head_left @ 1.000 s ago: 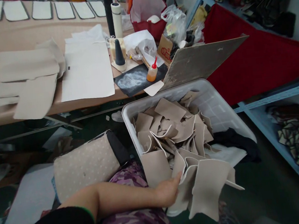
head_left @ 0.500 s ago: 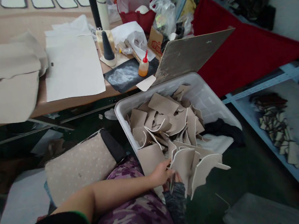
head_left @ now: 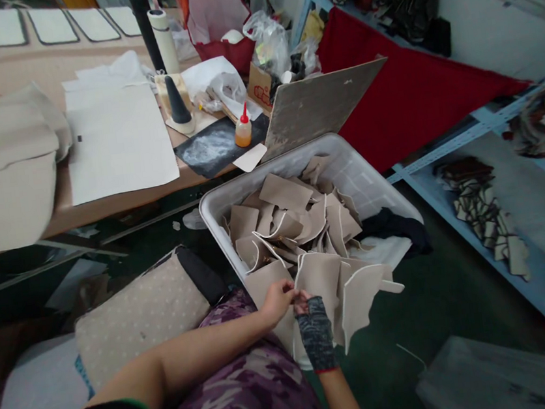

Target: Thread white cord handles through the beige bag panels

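My left hand point(head_left: 277, 301) reaches in bare, its fingertips closed together and meeting those of my right hand point(head_left: 303, 303). A grey knitted fingerless glove point(head_left: 317, 334) covers my right hand and wrist, and its fingers are curled. Anything pinched between them is too small or too hidden to make out. Right behind the fingers stand beige leather-like pieces point(head_left: 321, 284) with pale edges, draped over the near side of a white plastic bin point(head_left: 220, 236). Inside the bin lies a heap of similar beige pieces point(head_left: 285, 191).
A dark cloth point(head_left: 393, 230) hangs over the bin's right side. On the table point(head_left: 119, 197) are a red-capped glue bottle point(head_left: 243, 129), a black sheet point(head_left: 210, 151) and white sheets point(head_left: 120, 143). A board point(head_left: 323, 103) leans behind the bin. Blue shelving point(head_left: 461, 222) stands right.
The view has shifted slightly. My right hand has come up from below the beige pieces, showing more glove and forearm. My left fingers have drawn back from the piece's edge and meet my right fingers.
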Demonstrator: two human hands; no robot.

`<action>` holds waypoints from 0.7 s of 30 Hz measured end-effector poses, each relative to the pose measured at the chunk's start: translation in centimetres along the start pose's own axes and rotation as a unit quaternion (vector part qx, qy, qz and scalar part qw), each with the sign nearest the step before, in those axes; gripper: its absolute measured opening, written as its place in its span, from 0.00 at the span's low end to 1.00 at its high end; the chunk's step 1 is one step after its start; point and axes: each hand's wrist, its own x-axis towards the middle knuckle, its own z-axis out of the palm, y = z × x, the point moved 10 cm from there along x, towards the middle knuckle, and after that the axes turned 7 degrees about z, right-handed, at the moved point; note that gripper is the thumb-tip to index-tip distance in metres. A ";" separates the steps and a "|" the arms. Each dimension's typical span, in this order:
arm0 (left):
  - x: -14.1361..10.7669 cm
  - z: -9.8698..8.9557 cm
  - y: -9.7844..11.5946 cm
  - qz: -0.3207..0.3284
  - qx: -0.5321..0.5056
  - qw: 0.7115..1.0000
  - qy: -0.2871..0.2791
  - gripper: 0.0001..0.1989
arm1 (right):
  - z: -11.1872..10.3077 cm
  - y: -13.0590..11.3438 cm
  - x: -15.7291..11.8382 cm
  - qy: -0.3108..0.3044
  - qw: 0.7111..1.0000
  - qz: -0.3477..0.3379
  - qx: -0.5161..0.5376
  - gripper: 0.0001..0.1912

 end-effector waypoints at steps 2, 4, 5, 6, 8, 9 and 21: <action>0.2 -0.2 0.4 0.004 0.009 1.000 -0.006 0.07 | 0.0 0.2 0.4 0.005 1.000 0.010 0.017 0.21; 0.1 -0.4 0.8 0.011 0.027 1.000 -0.010 0.07 | -0.5 0.4 0.7 0.018 0.999 0.015 0.024 0.21; 0.1 -0.4 1.1 0.016 0.039 0.999 -0.010 0.07 | -0.9 0.4 0.9 0.022 0.999 0.017 0.025 0.21; 0.0 -0.4 1.4 0.022 0.051 0.998 -0.010 0.07 | -1.3 0.5 1.1 0.024 0.999 0.017 0.026 0.21; 0.0 -0.3 1.9 0.040 0.075 0.996 -0.009 0.07 | -2.3 0.2 1.4 0.029 0.999 0.005 0.021 0.21; 0.0 0.0 2.3 0.050 0.088 0.995 -0.008 0.07 | -3.0 0.0 1.5 0.032 0.999 -0.003 0.016 0.21; -2.7 5.0 0.0 0.074 0.114 0.991 0.007 0.10 | -4.3 5.9 0.3 -0.043 0.995 0.059 0.069 0.27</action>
